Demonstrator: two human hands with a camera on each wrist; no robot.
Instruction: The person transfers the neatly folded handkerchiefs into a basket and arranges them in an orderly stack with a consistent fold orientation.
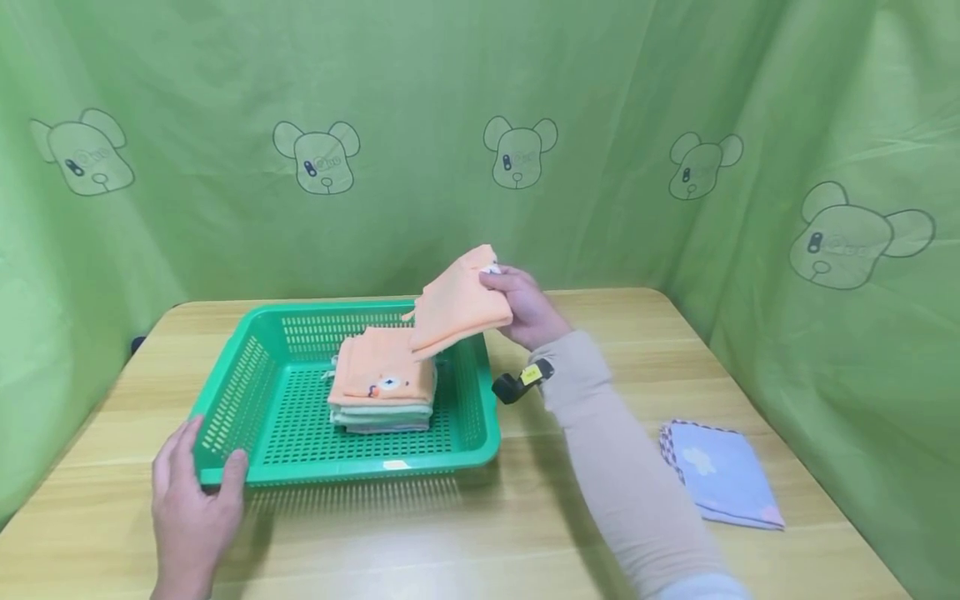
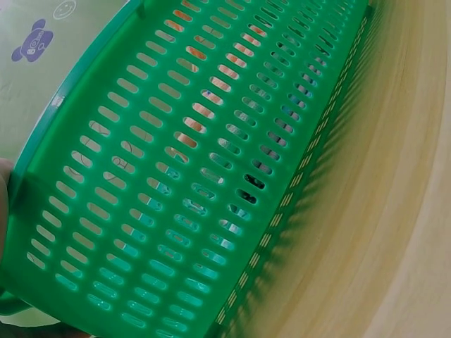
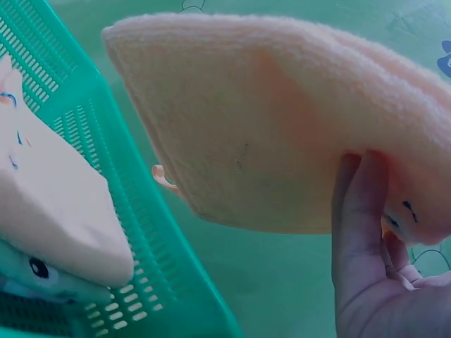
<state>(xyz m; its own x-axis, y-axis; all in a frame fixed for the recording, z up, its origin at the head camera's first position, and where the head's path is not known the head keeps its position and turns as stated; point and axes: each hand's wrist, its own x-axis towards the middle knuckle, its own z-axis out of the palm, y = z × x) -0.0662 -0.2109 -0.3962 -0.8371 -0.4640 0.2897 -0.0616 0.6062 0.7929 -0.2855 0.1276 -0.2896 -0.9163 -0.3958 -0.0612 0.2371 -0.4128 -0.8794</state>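
My right hand [image 1: 528, 304] pinches a folded orange towel [image 1: 461, 302] by its right edge, held up above the right side of a green plastic basket [image 1: 480, 450]. In the right wrist view, thumb and fingers [image 3: 363, 218] lie against the fuzzy towel [image 3: 239, 134], near a small embroidered face. A small loop hangs from its far edge. Inside the basket sits a stack of folded towels [image 1: 386, 367], orange on top and pale green below. My left hand [image 1: 191, 492] grips the near left corner, its thumb at the front rim. The left wrist view shows mostly the slotted basket wall [image 2: 162, 169].
A folded blue towel [image 1: 723, 475] with a checked edge lies on the right of the wooden table [image 1: 360, 550]. Green curtains [image 1: 420, 67] with printed bear heads stand behind and at both sides. A black strap with a yellow label [image 1: 531, 373] is on my right wrist.
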